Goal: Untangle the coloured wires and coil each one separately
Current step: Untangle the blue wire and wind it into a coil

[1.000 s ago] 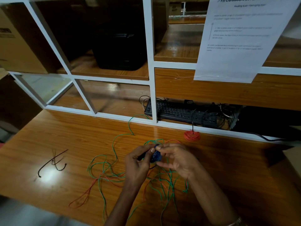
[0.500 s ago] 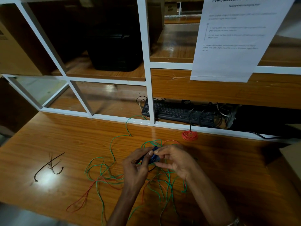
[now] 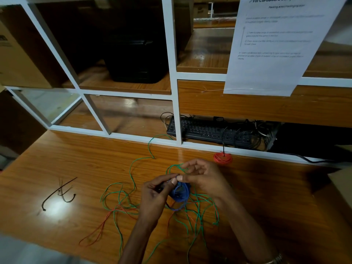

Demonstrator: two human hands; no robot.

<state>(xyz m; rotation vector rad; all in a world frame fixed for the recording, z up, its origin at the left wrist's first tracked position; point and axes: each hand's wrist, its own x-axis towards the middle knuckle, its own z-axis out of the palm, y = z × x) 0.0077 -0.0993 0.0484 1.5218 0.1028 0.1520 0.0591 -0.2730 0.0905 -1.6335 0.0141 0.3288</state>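
White-framed wooden shelving unit [image 3: 172, 77] at the back of a glossy brown wooden tabletop [image 3: 76, 164]. From the left, a brown cardboard box [image 3: 17, 60] stands in the upper left compartment; a black boxy device [image 3: 136, 60] stands on the shelf of the next compartment; a black computer keyboard [image 3: 207, 131] lies in the low compartment to the right among a clutter of dark cables [image 3: 261, 133]. A white printed instruction sheet [image 3: 274, 44] hangs over the front of the upper right shelves.

On the tabletop, far left, lie thin black cable ties [image 3: 59, 193], loose and well apart from the wires. Toward the centre, long green wires [image 3: 131, 168] and thinner red-orange wires [image 3: 99, 228] sprawl in overlapping loops, tangled with one another beneath and around the hands; one green strand runs up to the shelving frame near the keyboard.

The left hand [image 3: 154, 197] and the right hand [image 3: 202, 178] meet above the tangle at the table's centre. Between them is a small coil of blue wire [image 3: 181, 193], wound into a compact bundle. The left hand's curled fingers and thumb grip the coil on its left side; the right hand's thumb and forefinger pinch the coil at its top, where the two hands' fingertips touch.

Right of the hands, near the frame's lower rail, a finished coil of red-orange wire [image 3: 222, 158] lies flat, with a short black tie on it.
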